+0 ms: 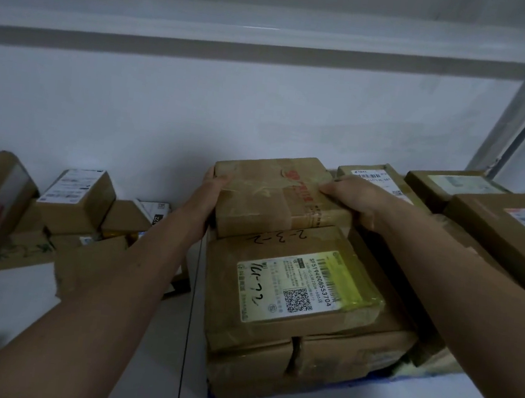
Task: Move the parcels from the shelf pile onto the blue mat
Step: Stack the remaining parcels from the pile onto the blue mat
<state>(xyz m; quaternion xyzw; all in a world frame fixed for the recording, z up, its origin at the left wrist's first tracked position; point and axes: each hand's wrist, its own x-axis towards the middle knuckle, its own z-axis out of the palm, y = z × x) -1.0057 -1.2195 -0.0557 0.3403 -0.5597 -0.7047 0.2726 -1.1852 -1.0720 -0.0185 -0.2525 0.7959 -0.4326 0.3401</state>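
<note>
I see a brown taped parcel with red print, a brown parcel bearing a white-and-yellow label, and a blue mat edge beneath.

matt cardboard parcels, glossy tape, paper labels

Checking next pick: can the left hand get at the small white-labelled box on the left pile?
Probably not right now: the left hand grips the taped parcel along with the right hand. Nothing visibly blocks the white-labelled box.

A taped brown parcel lies flat atop the stacked parcels, seemingly over the blue mat.
</note>
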